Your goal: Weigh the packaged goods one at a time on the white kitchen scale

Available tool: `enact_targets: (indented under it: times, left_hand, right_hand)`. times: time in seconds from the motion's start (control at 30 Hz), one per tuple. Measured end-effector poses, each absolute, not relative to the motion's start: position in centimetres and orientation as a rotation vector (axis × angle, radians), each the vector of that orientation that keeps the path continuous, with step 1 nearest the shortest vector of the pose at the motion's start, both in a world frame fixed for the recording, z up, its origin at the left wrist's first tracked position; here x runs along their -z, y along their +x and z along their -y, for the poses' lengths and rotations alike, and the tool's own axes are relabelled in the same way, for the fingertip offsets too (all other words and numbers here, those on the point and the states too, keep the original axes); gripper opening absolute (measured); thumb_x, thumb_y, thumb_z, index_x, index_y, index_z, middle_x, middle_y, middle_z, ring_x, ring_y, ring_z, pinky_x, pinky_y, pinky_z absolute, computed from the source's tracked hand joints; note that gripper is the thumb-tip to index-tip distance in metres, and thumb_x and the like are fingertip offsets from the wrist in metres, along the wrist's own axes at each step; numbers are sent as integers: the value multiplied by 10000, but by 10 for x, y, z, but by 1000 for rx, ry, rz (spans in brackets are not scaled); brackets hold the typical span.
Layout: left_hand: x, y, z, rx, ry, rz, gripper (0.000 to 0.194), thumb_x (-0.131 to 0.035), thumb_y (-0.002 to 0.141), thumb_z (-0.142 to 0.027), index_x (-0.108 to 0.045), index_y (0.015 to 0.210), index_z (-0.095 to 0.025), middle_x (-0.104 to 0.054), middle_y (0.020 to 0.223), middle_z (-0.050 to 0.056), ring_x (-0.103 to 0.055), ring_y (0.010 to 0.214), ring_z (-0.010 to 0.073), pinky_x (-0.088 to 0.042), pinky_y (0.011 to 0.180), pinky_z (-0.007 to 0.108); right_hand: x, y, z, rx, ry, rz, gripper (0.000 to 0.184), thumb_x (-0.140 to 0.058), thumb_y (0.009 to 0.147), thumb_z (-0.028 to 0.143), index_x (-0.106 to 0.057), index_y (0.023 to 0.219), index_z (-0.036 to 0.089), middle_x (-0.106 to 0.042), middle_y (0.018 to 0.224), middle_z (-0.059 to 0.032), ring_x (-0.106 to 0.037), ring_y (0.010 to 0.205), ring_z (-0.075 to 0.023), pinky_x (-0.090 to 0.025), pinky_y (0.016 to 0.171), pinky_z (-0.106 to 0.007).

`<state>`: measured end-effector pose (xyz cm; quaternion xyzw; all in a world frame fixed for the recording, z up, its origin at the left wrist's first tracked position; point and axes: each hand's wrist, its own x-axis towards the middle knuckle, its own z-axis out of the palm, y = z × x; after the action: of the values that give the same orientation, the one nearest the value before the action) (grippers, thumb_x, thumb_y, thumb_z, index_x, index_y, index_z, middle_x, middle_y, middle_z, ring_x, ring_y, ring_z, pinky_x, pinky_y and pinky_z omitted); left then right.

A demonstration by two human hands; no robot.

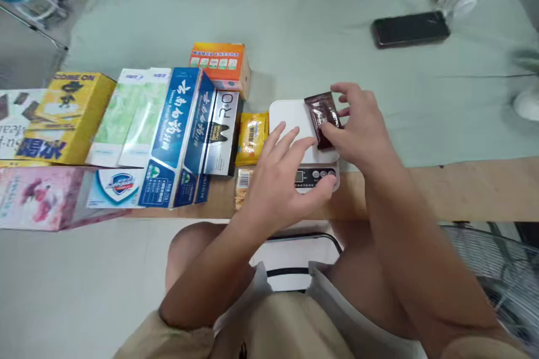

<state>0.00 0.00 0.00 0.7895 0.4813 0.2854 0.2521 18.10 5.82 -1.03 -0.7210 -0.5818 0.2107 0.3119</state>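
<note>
The left hand (pixel 280 185), empty with fingers spread wide, hovers over the scale's (pixel 284 115) near side, while the brown packet (pixel 323 118), long axis running away from the person, lies rightward at the nearer right hand (pixel 357 123), thumb and fingers loosely about it.

Scale display (pixel 299 176) part-hidden behind L hand (pixel 280 188), readout illegible; pink box (pixel 37 197) cut off, L edge.

There were 1 scale (pixel 283 115), 1 ph. (pixel 410 30), 1 brn pkt (pixel 320 118), 1 yel. pkt (pixel 252 137), 1 orng bx (pixel 223 64), 2+ blue bxs (pixel 176 129).
</note>
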Motion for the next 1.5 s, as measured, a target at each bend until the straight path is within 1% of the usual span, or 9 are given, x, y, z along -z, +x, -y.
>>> enact_targets:
  times: [0.27, 0.53, 0.67, 0.8, 0.97, 1.07, 1.17, 1.37, 1.5]
  left_hand:
    - [0, -3, -7, -788, 2157, -1354, 423, -578, 944, -481, -681, 1251, -210, -662, 1494, 144, -480, 1545, 355, -371, 1294, 596]
    - [5, -7, -16, -801, 2112, -1448, 332, -581, 943, -449, -697, 1154, -220, -694, 1428, 136, -576, 1444, 334, -437, 1246, 567]
    - [0, -17, -19, -964, 2017, -1492, 201, -601, 962, -401, -678, 1065, -247, -730, 1283, 103, -678, 1269, 281, -535, 1136, 487]
    - [-7, -36, -17, -1165, 1822, -1502, 162, -544, 1017, -389, -658, 1048, -277, -736, 1155, 61, -690, 1170, 249, -551, 1085, 446]
    - [-11, -58, -9, -1133, 1743, -1477, 163, -542, 1017, -377, -649, 1020, -254, -738, 1078, 59, -703, 1053, 242, -572, 1008, 431]
    - [-11, -67, -5, -1170, 1769, -1425, 140, -549, 1008, -332, -647, 990, -234, -740, 1043, 62, -705, 1010, 229, -577, 964, 413]
    - [-11, -75, -3, -1216, 1788, -1387, 105, -569, 997, -295, -647, 974, -229, -741, 1036, 56, -702, 1001, 214, -580, 930, 386]
    - [-15, -85, -3, -1351, 1751, -1334, 108, -573, 994, -258, -639, 911, -236, -732, 959, 40, -686, 936, 203, -577, 865, 383]
    - [-19, -83, -2, -1369, 1775, -1281, 139, -558, 999, -298, -631, 891, -251, -722, 923, 36, -674, 914, 211, -583, 866, 411]
  right_hand:
    - [26, 221, -60, -924, -1695, 1115, 462, -651, 704, 148, -722, 1147, 258, -696, 1271, -73, -712, 878, -206, -647, 681, -394]
    - [12, 237, -51, -728, -2109, 1357, 219, -679, 781, 251, -804, 958, 225, -755, 934, -80, -685, 827, -256, -602, 818, -510]
    - [-4, 219, -45, -373, -2053, 1603, 213, -627, 870, 311, -798, 976, 242, -751, 1052, -113, -694, 968, -305, -566, 933, -560]
    - [-17, 167, -43, -430, -1651, 2047, 295, -618, 926, 298, -738, 1188, 240, -758, 1185, -108, -690, 1119, -319, -538, 1032, -541]
    - [-14, 103, -42, -414, -1488, 2466, 514, -708, 882, 201, -633, 1387, 264, -613, 1547, -118, -472, 1505, -398, -418, 1192, -611]
    - [-8, 89, -46, -399, -1527, 2556, 578, -690, 836, 88, -628, 1376, 284, -584, 1599, -87, -374, 1588, -417, -332, 1240, -673]
    - [-5, 85, -50, -428, -1585, 2598, 489, -653, 826, 41, -667, 1248, 286, -671, 1505, -47, -409, 1580, -392, -288, 1264, -684]
    - [-6, 84, -53, -466, -1621, 2591, 203, -577, 962, 156, -710, 1077, 259, -748, 1389, -54, -512, 1522, -364, -314, 1247, -682]
    - [-2, 85, -53, -430, -1605, 2550, 239, -527, 997, 173, -752, 981, 253, -739, 1423, -56, -602, 1443, -349, -483, 1100, -587]
